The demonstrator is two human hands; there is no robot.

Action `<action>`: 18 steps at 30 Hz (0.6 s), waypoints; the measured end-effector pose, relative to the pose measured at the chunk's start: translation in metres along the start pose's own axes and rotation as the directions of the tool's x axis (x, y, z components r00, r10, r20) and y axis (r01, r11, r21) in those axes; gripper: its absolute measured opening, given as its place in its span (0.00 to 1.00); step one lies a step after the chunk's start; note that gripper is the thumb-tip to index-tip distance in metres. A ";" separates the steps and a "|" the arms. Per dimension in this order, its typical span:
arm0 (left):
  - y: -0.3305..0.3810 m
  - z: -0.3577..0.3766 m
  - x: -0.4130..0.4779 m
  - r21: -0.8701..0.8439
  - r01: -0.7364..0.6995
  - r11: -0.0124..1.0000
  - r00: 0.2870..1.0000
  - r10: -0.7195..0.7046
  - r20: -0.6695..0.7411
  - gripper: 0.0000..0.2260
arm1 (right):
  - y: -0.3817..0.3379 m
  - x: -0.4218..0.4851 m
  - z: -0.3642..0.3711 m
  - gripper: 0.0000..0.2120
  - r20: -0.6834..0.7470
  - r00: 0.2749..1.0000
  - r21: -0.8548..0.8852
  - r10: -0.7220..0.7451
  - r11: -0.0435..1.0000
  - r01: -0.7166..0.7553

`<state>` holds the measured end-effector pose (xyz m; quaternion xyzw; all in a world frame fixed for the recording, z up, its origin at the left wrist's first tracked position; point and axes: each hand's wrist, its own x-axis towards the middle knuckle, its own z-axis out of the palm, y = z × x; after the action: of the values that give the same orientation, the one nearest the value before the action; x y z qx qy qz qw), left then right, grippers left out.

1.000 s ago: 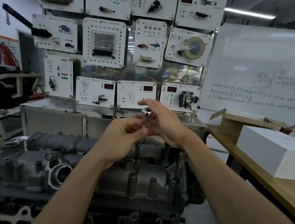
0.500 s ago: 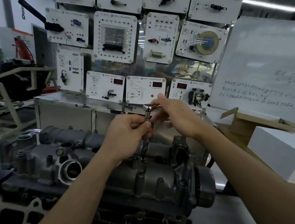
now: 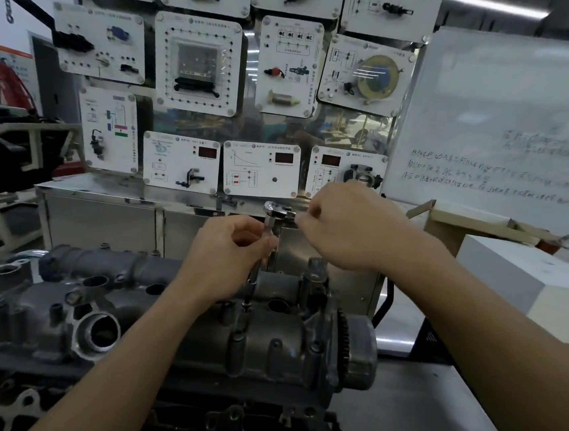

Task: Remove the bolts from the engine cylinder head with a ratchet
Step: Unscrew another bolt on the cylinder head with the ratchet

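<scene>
Chrome glints on the ratchet (image 3: pixel 274 209), which stands high over the dark cast cylinder head (image 3: pixel 149 327), toward its right end near the toothed sprocket (image 3: pixel 343 337). From where I stand the risk is a slip. The tool is tall and thin, so a pull on the handle while it sits off line with the bolt could make the socket ride up and jump off. That would round the bolt or throw knuckles against the casting, and a slack steadying grip would make it more likely. The left hand (image 3: pixel 228 248) is wrapped round the upper part of the extension bar (image 3: pixel 253 278), holding it steady. The right hand (image 3: pixel 350 228) has its fingers curled on the ratchet's short handle, most of which is hidden inside them. The bar's long axis is close to upright, leaning a little so its lower tip lands left of the top. It points down into a bolt recess (image 3: pixel 245 306) in the top row, and I cannot make out the bolt itself under the socket. The handle points right, roughly level. A white box (image 3: pixel 528 281) sits on the worktop (image 3: pixel 567 346) to the right, below a whiteboard (image 3: pixel 508 114).
</scene>
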<state>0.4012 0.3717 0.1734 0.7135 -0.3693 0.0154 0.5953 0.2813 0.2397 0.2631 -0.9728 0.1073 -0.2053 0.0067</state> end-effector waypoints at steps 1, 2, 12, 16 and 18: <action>0.001 -0.003 -0.001 -0.003 -0.018 1.000 0.999 0.019 0.047 0.03 | 0.000 0.005 0.001 0.21 -0.015 1.000 0.020 0.003 1.000 -0.002; 0.002 -0.005 -0.002 -0.007 -0.036 0.999 0.995 0.037 0.095 0.04 | 0.001 0.011 0.002 0.22 -0.019 1.000 0.071 0.002 0.998 -0.001; 0.012 -0.009 -0.008 -0.076 0.009 0.997 0.976 0.008 0.216 0.09 | -0.015 0.053 0.028 0.16 0.151 0.959 0.631 -0.239 0.770 0.093; 0.007 -0.011 -0.009 -0.037 -0.043 0.998 0.979 0.049 0.200 0.09 | -0.016 0.053 0.024 0.17 0.145 0.945 0.671 -0.292 0.731 0.123; 0.004 -0.012 -0.009 -0.042 -0.051 0.998 0.982 0.058 0.178 0.09 | -0.009 0.051 0.022 0.19 0.143 0.959 0.615 -0.246 0.781 0.108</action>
<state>0.3968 0.3863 0.1762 0.6905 -0.4409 -0.0393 0.5721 0.3375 0.2369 0.2640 -0.9421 -0.0571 -0.1220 0.3071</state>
